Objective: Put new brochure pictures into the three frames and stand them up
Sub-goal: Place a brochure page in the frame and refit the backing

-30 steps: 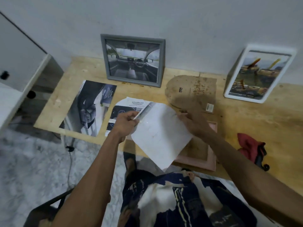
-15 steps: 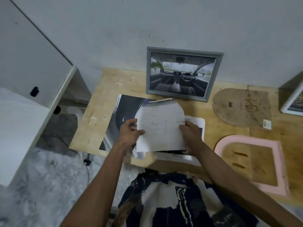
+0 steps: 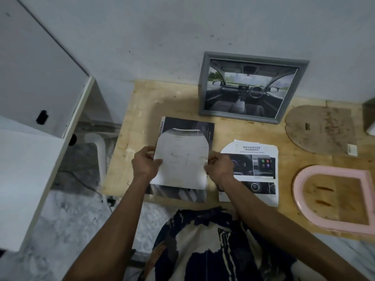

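Left hand: your left hand (image 3: 146, 163) pinches the left edge of the white cut-out sheet (image 3: 181, 159), thumb on top, fingers curled under.
Right hand: your right hand (image 3: 220, 167) pinches the sheet's right edge, fingers bunched at the paper.
White cut-out sheet: blank side up, arched top and straight bottom, held over the dark brochure (image 3: 183, 155); whether the two touch cannot be told.
Dark brochure: flat on the surface (image 3: 129, 142), its near edge at the front edge of the surface.
Cut brochure page: the page headed ADVANCED (image 3: 250, 171) lies flat just right of your right hand, its near edge close to the front edge.
Grey frame (image 3: 251, 88): standing against the wall, car-interior picture inside, behind the papers.
Backing board (image 3: 320, 128): arched brown board, flat, right of the grey frame.
Pink frame (image 3: 334, 197): flat, empty, bare wood showing through its opening; near corner reaches the front edge.
White frame: only a corner (image 3: 370, 126) shows at the right border.
Open room: bare wood left of the dark brochure up to the left edge; a strip between the papers and the grey frame.
Left side: a white cabinet (image 3: 40, 88) stands beyond the left edge, a gap between.
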Available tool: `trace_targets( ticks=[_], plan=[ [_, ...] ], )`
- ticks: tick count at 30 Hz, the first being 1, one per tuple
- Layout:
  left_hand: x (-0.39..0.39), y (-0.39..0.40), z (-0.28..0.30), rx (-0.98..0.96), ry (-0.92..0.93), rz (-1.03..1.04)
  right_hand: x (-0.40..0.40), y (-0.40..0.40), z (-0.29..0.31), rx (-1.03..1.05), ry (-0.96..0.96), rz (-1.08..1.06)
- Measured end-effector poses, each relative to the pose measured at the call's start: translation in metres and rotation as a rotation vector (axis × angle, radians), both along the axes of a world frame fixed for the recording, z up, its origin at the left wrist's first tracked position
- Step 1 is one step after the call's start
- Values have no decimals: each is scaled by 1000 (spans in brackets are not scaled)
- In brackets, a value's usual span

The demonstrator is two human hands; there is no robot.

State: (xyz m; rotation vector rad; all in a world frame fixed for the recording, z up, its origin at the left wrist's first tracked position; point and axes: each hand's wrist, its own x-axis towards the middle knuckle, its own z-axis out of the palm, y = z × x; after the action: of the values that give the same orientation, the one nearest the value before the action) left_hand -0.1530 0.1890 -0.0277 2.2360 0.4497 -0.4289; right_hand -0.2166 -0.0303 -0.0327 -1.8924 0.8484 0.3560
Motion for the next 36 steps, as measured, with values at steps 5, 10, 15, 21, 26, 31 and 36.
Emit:
trace_targets(
  ticks=[5, 10, 15, 21, 26, 31, 36],
  plan=[
    [1, -2, -10, 114, 38, -66, 1, 6, -7, -108, 29, 18],
    [-4, -4, -13, 217, 62, -121, -1, 6, -11, -101, 66, -19],
    [-7, -8, -14, 290, 28, -157, -8, -4, -12, -141, 109, 6],
    [-27, -55, -8, 126, -32, -201, -35, -38, 0, -209, 45, -140],
    [-48, -120, -3, 24, 66, -445, -77, -86, 7, -349, 68, -252],
    [-70, -159, 1, 31, 192, -532, -105, -113, 5, -365, 181, -174],
    [-79, -174, 3, 26, 184, -456, -114, -117, 6, -343, 228, -61]
  ],
)
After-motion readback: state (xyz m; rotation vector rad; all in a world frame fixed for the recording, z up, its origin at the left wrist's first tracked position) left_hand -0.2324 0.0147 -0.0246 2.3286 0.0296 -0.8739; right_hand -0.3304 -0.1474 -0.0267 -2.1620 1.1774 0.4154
